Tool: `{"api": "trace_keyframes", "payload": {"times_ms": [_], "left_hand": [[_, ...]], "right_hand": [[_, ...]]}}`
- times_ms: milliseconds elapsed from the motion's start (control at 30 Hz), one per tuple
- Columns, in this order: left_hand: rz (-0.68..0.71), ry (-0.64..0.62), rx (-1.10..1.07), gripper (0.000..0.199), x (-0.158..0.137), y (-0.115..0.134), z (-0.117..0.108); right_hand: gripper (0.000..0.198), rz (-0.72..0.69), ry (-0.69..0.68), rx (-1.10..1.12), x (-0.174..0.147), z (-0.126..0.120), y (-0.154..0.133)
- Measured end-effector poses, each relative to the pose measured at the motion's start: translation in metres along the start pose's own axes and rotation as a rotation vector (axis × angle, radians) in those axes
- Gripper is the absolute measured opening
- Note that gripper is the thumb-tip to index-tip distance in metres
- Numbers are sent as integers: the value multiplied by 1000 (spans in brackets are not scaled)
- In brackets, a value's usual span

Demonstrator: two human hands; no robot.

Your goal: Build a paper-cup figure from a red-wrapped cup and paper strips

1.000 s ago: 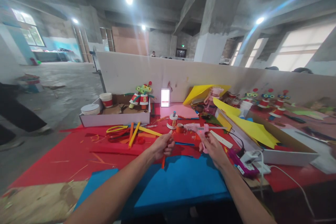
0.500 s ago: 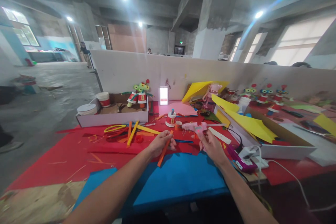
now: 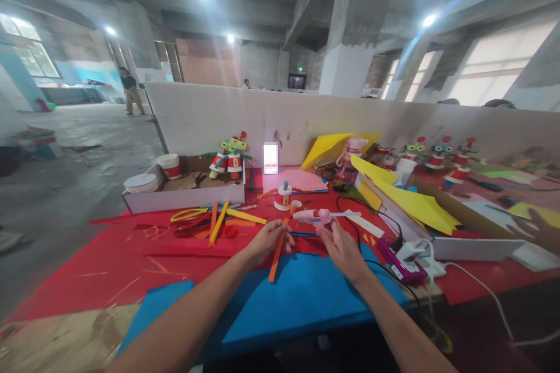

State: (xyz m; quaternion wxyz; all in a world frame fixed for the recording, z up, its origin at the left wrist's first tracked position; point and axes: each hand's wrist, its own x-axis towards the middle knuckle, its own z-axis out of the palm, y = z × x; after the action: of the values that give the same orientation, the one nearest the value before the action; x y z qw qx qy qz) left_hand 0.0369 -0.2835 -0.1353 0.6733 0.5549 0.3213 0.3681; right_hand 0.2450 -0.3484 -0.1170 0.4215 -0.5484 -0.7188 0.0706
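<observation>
My left hand (image 3: 272, 239) is closed on an orange paper strip (image 3: 276, 263), which hangs down toward me over the blue sheet (image 3: 301, 297). In my right hand (image 3: 339, 246) is a pink hot glue gun (image 3: 318, 217), its nozzle pointing left, close above the strip's upper end. A clear glue stick (image 3: 350, 214) sticks out of the gun's back. Just beyond my hands stands a paper-cup figure (image 3: 283, 197) with a red band and coiled arms. A small orange paper roll (image 3: 296, 206) sits beside it, partly behind the gun.
Scissors (image 3: 186, 218) and yellow strips (image 3: 219, 224) lie to the left. A box (image 3: 186, 199) holds cups and finished figures (image 3: 235, 158). On the right are a purple power strip (image 3: 400, 262) with cords and a box (image 3: 476, 249) of yellow sheets. A co-worker's hand (image 3: 540, 224) is at the far right.
The glue gun and my right hand have moved left, bringing the nozzle nearer the orange strip. The strip's lower end has swung slightly right. A co-worker's hand has appeared at the far right.
</observation>
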Motion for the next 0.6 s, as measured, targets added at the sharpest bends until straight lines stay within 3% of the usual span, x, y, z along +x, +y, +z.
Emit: {"api": "trace_keyframes", "payload": {"times_ms": [600], "left_hand": [[-8,-14,-14,24,0,0,1]], "right_hand": [[34,-120,4,-203,-2,9,-3]]}}
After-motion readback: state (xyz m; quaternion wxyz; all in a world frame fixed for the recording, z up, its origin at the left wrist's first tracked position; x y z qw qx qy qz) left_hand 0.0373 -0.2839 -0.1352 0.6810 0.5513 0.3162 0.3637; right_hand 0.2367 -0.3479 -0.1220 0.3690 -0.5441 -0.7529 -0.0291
